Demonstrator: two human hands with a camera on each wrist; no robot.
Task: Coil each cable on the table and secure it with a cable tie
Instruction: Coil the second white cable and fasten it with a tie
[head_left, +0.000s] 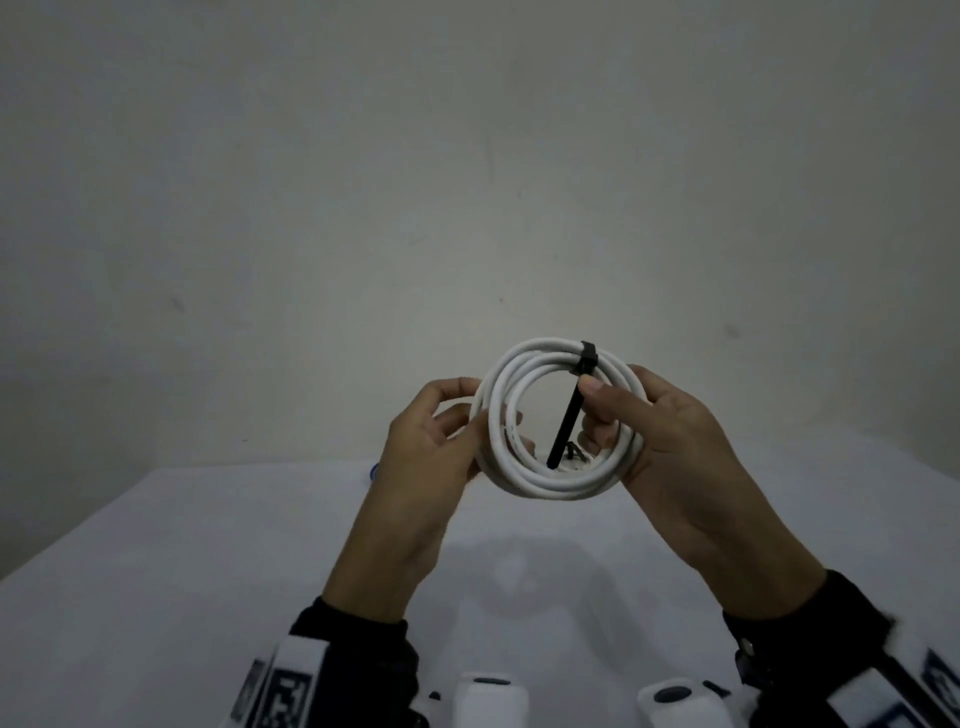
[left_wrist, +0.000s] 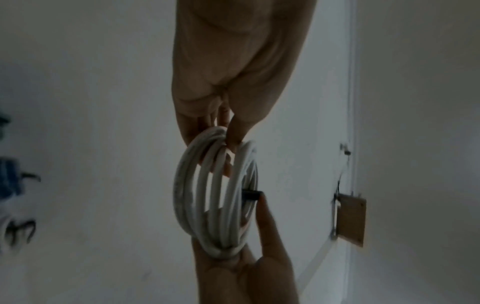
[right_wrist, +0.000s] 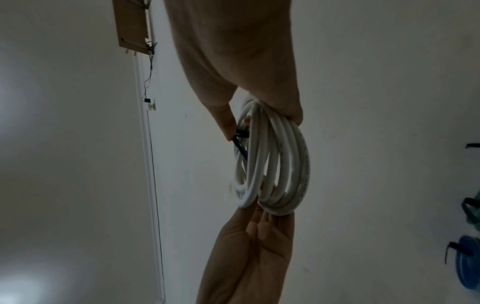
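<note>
A white cable (head_left: 561, 480) wound into a round coil is held upright in the air above the table between both hands. A black cable tie (head_left: 567, 415) wraps the coil's top right, and its loose tail hangs down across the opening. My left hand (head_left: 441, 431) grips the coil's left side with fingers curled round the strands (left_wrist: 207, 156). My right hand (head_left: 654, 431) grips the right side, its thumb pressing the tie's tail. In the right wrist view the coil (right_wrist: 275, 164) and tie (right_wrist: 240, 139) show edge on.
The white table (head_left: 208, 571) spreads below the hands. A blue coiled cable (right_wrist: 470, 267) and a green one (right_wrist: 472, 211), each with a black tie, lie at the far left of the table. A wooden box (left_wrist: 350, 218) hangs on the wall.
</note>
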